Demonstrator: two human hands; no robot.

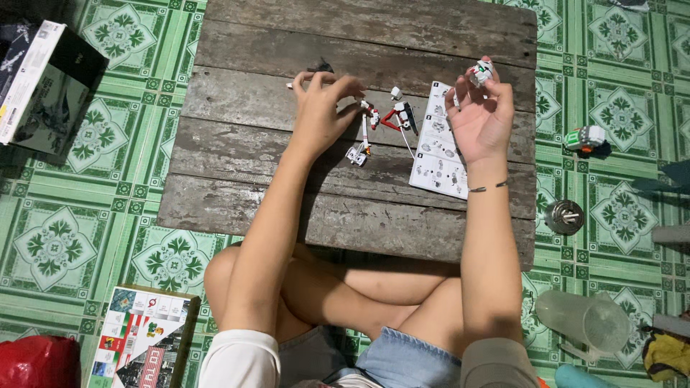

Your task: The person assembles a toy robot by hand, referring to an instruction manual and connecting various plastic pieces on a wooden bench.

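Left of centre, our left hand hovers over the wooden desk, fingers bunched narrow; we cannot tell if they pinch anything. Just right of it lie red-and-white model parts, then the instruction sheet. Upper right, our right hand is raised palm-up, fingers holding a small white model piece above the sheet.

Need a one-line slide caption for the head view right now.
Seated at a wooden board, the right hand lifts a small white toy part while the left hand reaches among loose pieces beside an instruction sheet.
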